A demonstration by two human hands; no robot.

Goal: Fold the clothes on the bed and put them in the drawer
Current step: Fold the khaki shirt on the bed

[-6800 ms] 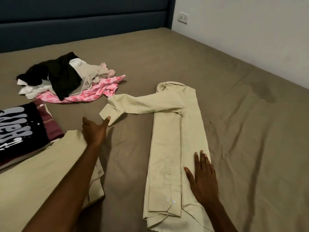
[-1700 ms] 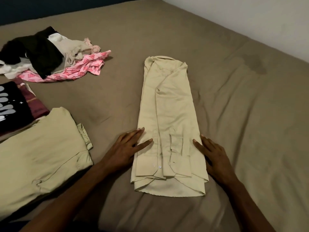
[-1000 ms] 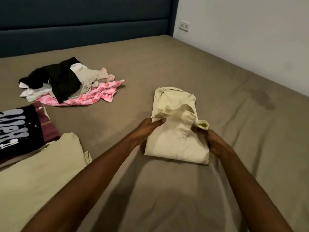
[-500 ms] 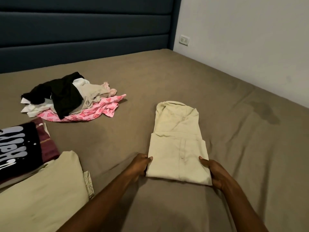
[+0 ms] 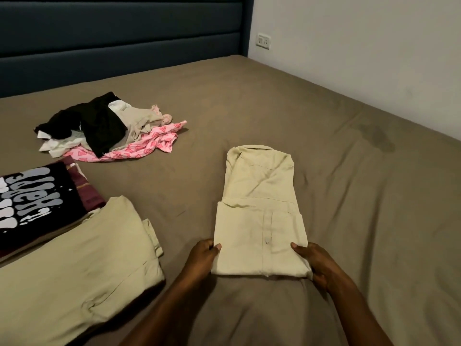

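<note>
A cream button-up shirt (image 5: 259,211) lies folded on the brown bed (image 5: 349,196), its lower half doubled up over the body, collar pointing away from me. My left hand (image 5: 203,257) grips the near left corner of the fold, thumb on top. My right hand (image 5: 315,262) grips the near right corner, thumb on top and fingers curled under the edge. No drawer is in view.
A folded cream garment (image 5: 74,265) lies at the near left, beside a folded black printed T-shirt (image 5: 35,203) on a maroon piece. An unfolded heap of black, beige and pink clothes (image 5: 107,128) sits further back. Dark blue headboard (image 5: 119,33) behind, white wall (image 5: 361,46) on the right.
The long folded shirt was doubled up from the hem toward the collar. Both hands then slid back to the near corners of the fold, where they grip now.
</note>
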